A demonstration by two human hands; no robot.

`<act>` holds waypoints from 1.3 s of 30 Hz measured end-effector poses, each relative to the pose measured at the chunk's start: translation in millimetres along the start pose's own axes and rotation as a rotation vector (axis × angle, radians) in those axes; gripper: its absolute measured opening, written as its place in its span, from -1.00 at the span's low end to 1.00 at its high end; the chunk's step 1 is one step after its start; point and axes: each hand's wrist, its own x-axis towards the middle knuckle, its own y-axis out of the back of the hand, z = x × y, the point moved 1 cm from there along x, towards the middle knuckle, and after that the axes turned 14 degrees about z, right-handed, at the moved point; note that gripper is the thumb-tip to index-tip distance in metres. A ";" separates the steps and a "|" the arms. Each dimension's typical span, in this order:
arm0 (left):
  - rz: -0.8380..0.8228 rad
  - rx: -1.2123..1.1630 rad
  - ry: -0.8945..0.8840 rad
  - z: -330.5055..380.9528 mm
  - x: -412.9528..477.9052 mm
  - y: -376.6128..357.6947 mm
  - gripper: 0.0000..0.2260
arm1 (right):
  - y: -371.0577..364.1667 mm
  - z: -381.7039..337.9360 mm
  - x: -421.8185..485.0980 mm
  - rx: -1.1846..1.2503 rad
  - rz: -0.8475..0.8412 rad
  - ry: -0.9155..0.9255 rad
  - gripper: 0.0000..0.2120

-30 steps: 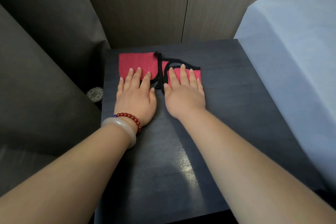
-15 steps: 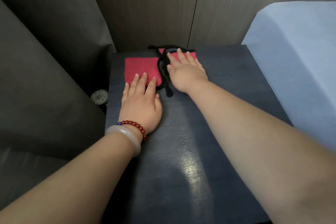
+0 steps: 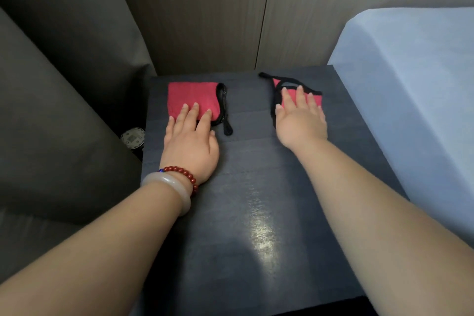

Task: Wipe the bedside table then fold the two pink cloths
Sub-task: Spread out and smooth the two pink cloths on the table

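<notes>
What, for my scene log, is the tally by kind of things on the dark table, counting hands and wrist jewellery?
Pink cloths: 2 (left pink cloth, right pink cloth)
Hands: 2 (left hand, right hand)
Wrist jewellery: 2 (red bead bracelet, pale bangle)
Total: 6

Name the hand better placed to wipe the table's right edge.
Right. The right hand lies flat on its cloth nearest that edge; the left hand presses the other cloth at the left edge.
</notes>
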 end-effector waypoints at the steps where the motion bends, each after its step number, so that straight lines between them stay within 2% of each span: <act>1: 0.000 -0.002 0.000 -0.2 -0.1 0.1 -0.55 | 0.7 -2.3 -8.8 -0.009 0.012 -0.025 -0.49; 3: -0.004 -0.001 -0.005 -0.5 -0.2 0.1 -0.55 | -1.5 -23.8 -43.6 0.016 0.034 0.053 -0.49; 5: -0.015 0.009 -0.004 -2.2 0.9 -0.5 -0.56 | -5.5 -46.1 -87.1 0.082 0.048 0.222 -0.49; 7: -0.018 0.009 -0.001 -1.7 0.6 0.0 -0.57 | -5.3 -41.3 -111.2 0.108 0.047 0.335 -0.50; 9: -0.011 -0.001 0.000 -0.1 0.0 1.1 -0.57 | -2.3 -13.8 -97.8 0.082 0.044 0.287 -0.50; 12: -0.008 0.000 0.001 -0.2 -0.7 2.1 -0.57 | 5.3 18.0 -75.9 0.005 0.020 0.040 -0.48; 13: -0.006 0.001 0.004 -0.7 -0.7 2.4 -0.57 | 6.3 15.3 -80.1 -0.001 0.013 0.023 -0.48; 16: -0.015 -0.008 0.011 -1.6 -1.1 2.6 -0.57 | 4.0 -11.5 -132.8 0.062 0.010 0.161 -0.47; 19: -0.002 -0.044 0.014 -1.6 -1.6 3.3 -0.58 | 8.7 -4.8 -188.7 0.079 0.039 0.319 -0.45; 23: 0.024 -0.113 0.057 -3.2 3.8 7.6 -0.58 | 10.9 24.5 -206.8 0.042 0.071 0.373 -0.46; 25: -0.031 -0.037 0.040 -4.9 16.4 9.1 -0.54 | 12.1 25.6 -206.3 0.033 0.057 0.384 -0.46; 30: -0.429 0.205 -0.024 2.4 54.8 0.0 -0.48 | 12.6 23.8 -205.0 0.041 0.054 0.405 -0.46; 36: -0.453 0.245 -0.068 18.5 69.9 -16.5 -0.48 | 13.1 24.1 -206.2 0.085 0.082 0.401 -0.45; 39: -0.456 0.182 -0.054 21.5 75.8 -13.1 -0.47 | 10.5 25.6 -204.6 0.091 0.081 0.406 -0.44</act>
